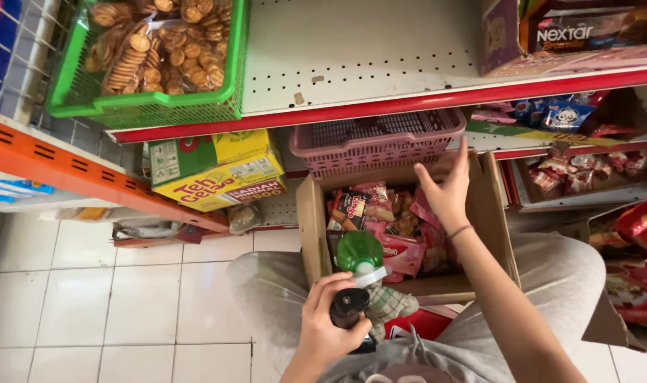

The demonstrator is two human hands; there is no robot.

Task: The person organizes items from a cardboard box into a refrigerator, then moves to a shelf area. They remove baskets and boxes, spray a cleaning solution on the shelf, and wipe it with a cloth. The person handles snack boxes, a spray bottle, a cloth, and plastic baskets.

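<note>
At the upper left of the frame a green basket [150,106] of round biscuits sits on a shelf, and below it, left of centre, stands a yellow and green carton [213,170]. At lower centre the left hand [328,328] is closed around the black trigger head of a green spray bottle [359,264], with a checked cloth [387,303] bunched against it. Just above lies an open cardboard box [311,223] of red and pink snack packets [401,248]. Right of centre the right hand [448,191] reaches in, fingers loosely spread, holding nothing, just below a pink basket [377,142].
</note>
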